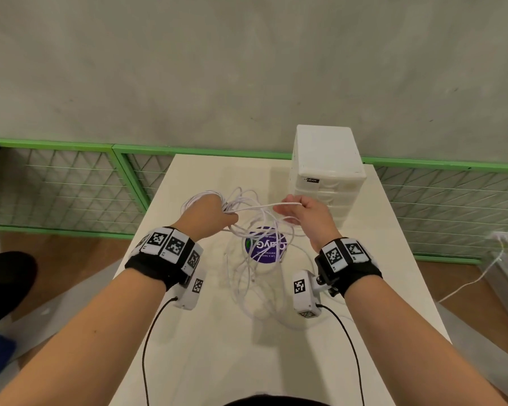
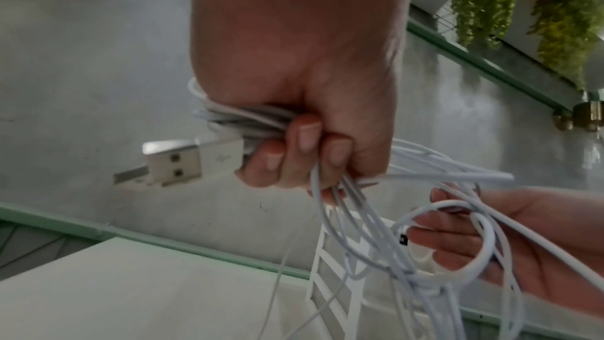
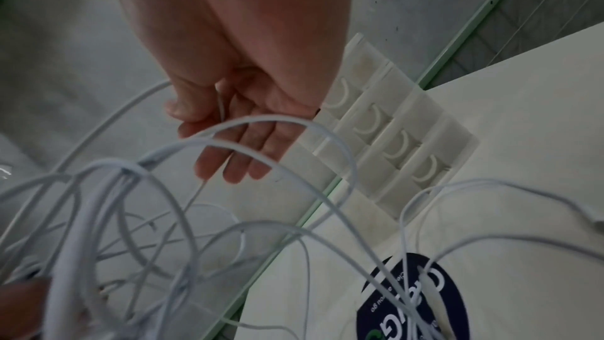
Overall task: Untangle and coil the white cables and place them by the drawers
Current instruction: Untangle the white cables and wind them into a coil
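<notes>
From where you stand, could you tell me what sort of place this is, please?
Probably an indoor workspace or data-recording station rather than a home: a plain white table against a bare concrete wall, green mesh railings behind it, and a small drawer unit on top.

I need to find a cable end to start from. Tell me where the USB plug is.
In the left wrist view, the USB plug sticks out of the left hand, beside the coiled white cables it grips.
</notes>
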